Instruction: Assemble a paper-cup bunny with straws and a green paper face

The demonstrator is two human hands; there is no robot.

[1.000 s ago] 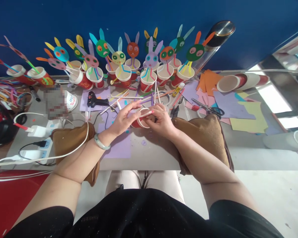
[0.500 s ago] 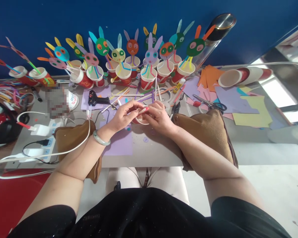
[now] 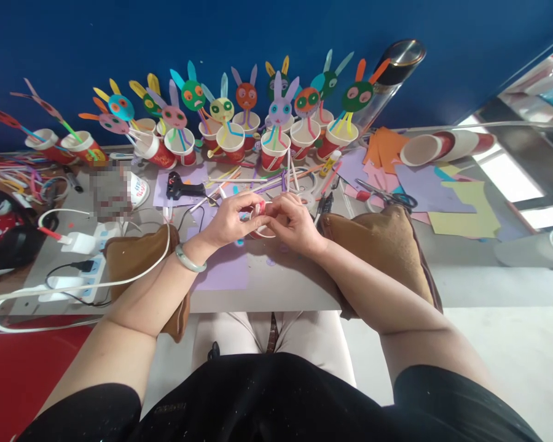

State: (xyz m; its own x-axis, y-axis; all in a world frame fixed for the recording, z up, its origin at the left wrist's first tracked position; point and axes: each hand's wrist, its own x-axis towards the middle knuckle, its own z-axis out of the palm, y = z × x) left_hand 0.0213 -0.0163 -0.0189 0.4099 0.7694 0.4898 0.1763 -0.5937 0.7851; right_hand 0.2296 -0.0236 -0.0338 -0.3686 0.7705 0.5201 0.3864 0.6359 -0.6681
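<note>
My left hand [image 3: 235, 218] pinches a small pink-red piece [image 3: 260, 207] between thumb and fingers. Close against it, my right hand [image 3: 294, 222] has its fingertips pressed together; what they hold is too small to name. Both hands are over a paper cup [image 3: 263, 229], whose rim shows below and between them. Several red and white cups with paper rabbit faces on bent straws stand behind, such as the purple rabbit [image 3: 281, 109]. A black glue gun [image 3: 184, 188] lies to the left of my hands.
Brown cushions lie under my left forearm [image 3: 133, 258] and right forearm [image 3: 373, 252]. A power strip [image 3: 94, 270] with cables is at left. Scissors [image 3: 389, 195], coloured paper [image 3: 433, 187] and stacked cups [image 3: 447, 147] are at right; a tumbler [image 3: 399, 64] leans behind.
My fingers have shifted on the small piece, and the pink-red part now shows upright by my left fingertips. More of the cup's rim shows. The camera view has moved slightly.
</note>
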